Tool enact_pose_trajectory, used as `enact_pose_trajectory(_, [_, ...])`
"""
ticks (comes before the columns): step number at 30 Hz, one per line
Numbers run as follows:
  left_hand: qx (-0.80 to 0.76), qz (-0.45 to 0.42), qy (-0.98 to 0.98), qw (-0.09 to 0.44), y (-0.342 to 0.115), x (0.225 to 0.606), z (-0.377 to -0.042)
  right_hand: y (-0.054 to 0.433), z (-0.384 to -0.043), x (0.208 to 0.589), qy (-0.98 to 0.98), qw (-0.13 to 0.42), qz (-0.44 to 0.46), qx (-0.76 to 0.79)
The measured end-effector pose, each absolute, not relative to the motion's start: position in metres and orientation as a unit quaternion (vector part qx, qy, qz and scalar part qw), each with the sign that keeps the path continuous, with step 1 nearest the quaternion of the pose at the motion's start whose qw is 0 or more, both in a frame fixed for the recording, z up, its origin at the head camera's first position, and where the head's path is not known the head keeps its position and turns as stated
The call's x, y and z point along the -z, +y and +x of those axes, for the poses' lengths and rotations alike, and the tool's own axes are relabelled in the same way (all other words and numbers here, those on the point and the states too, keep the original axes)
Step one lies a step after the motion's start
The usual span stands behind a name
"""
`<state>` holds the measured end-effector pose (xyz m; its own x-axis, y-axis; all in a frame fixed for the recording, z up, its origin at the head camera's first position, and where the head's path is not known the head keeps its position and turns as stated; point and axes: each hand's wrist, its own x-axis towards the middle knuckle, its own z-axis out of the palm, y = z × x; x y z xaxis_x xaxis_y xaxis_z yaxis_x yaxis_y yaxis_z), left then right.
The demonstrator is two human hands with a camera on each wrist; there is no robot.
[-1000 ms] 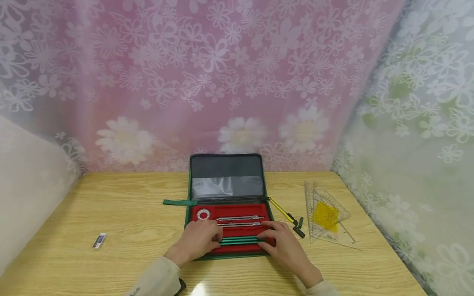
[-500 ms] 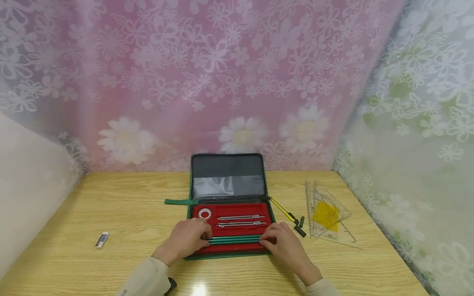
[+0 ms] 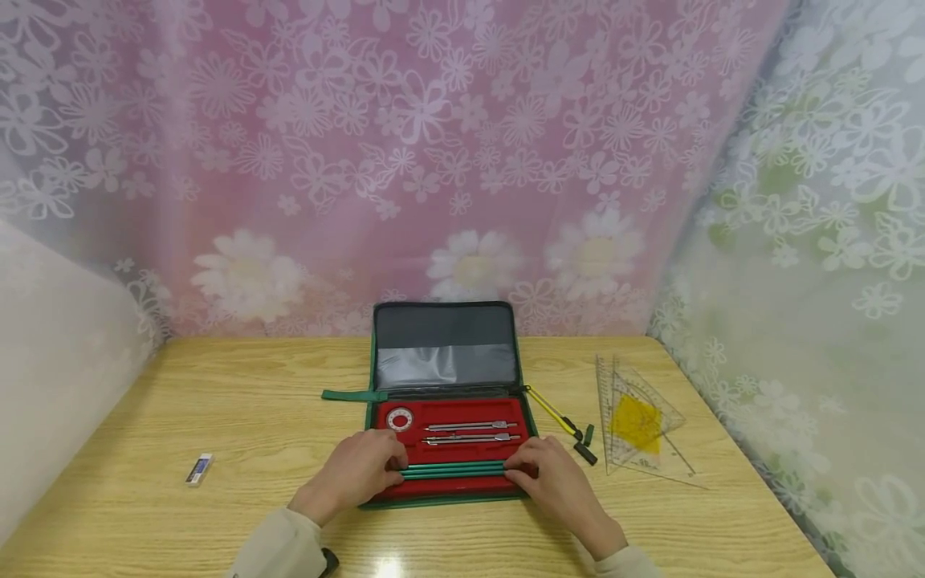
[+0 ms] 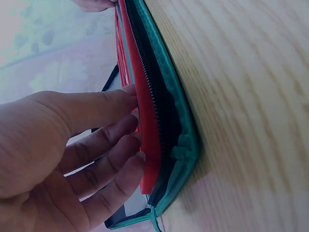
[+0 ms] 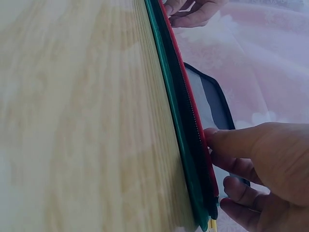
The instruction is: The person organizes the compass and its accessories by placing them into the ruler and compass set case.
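Sideways, away from the right hand (image 3: 556, 482), the left hand (image 3: 352, 467) had been drawn toward the left ends of the slim green pencils (image 3: 451, 470); the right hand had hardly been moved. At each end the pencils were pinched between thumb and fingers, probably so that they could be kept level. Between both grips, they were held along the red moulded tray (image 3: 462, 485) of the opened green fabric case (image 3: 448, 503), with two silver metal compasses (image 3: 473, 426) set beyond. Pencil ends were hidden by fingers; whether the tray was touched could not be told.
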<state>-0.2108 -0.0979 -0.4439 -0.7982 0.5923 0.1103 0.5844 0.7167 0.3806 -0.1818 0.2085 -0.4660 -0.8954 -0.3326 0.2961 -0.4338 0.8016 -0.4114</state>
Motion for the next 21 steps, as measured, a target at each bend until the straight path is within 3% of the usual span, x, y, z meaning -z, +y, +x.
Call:
enact_pose_trajectory(14, [-0.193, 0.318, 0.925, -0.079, -0.106, 0.441, -0.208, 0.199, -0.183, 0.464, -0.943, 0.13, 0.15, -0.267])
enact_pose_trajectory(21, [-0.194, 0.293, 0.932, -0.093, -0.119, 0.443, -0.208, 0.19, -0.187, 0.461, -0.943, 0.091, 0.148, -0.284])
